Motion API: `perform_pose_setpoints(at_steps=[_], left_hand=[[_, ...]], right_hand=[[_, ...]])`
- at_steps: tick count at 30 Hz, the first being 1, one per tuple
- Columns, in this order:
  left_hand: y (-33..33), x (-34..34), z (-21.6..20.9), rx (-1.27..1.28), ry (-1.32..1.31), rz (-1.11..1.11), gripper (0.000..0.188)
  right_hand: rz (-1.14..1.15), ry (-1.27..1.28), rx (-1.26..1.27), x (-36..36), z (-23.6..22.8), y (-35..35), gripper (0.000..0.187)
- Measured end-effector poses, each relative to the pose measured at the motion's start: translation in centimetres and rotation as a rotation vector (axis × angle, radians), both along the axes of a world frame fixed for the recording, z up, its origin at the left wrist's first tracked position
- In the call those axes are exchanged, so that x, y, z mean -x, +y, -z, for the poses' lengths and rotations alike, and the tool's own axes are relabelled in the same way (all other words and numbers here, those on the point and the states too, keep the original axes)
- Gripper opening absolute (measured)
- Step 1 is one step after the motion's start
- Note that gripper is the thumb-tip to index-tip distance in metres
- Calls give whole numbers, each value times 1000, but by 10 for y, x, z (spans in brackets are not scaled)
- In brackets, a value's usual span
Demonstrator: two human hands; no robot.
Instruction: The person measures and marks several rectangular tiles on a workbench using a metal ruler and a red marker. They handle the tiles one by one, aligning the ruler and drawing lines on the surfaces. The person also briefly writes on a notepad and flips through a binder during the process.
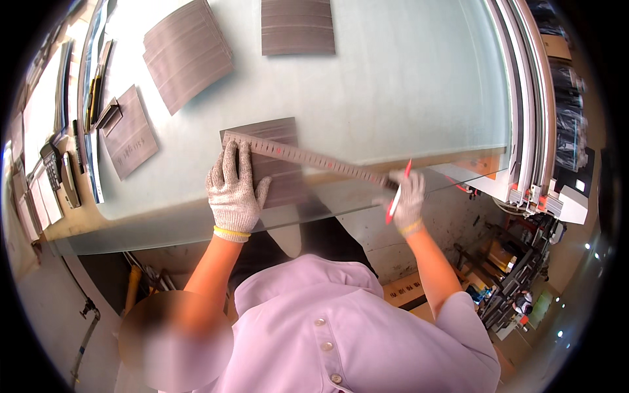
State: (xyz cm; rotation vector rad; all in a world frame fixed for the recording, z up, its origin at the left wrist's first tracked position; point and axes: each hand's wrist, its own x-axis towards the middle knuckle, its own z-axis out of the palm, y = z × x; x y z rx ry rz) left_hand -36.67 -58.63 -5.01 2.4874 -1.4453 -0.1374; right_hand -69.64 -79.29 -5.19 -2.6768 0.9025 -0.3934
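Observation:
A brown-grey rectangular sheet (284, 177) with faint stripes lies near the front edge of the glass-topped table. Slanting across it is a long metal ruler (308, 158), whose right end reaches past the sheet toward my right hand. My left hand (236, 187), in a knitted grey-white glove, lies flat on the sheet, fingertips at the ruler's left end and thumb spread. A red-and-white pen (399, 196) stands tilted in the closed fingers of my gloved right hand (410, 200). Those fingers are partly blurred beside the ruler's right end; whether they also grip it is unclear.
A fanned stack of similar sheets (189, 54) lies at the far left, another sheet (298, 26) at the far middle. A marked sheet (130, 134) carries a small dark angled piece (109, 114). Tools and a calculator (51, 162) line the left side; a metal rail (524, 98) borders the right.

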Motion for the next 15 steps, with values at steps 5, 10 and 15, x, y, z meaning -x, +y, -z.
perform_pose_setpoints(at_steps=[5, 10, 15], left_hand=[[-26, -10, 6, 57, -26, 16, 76], [-74, -39, 11, 144, -95, 9, 74], [-53, -31, 2, 298, -105, 30, 77]], right_hand=[[120, 154, -69, 48, -9, 70, 52], [166, 11, -109, -23, -38, 37, 53], [229, -328, -465, -16, -21, -8, 50]])
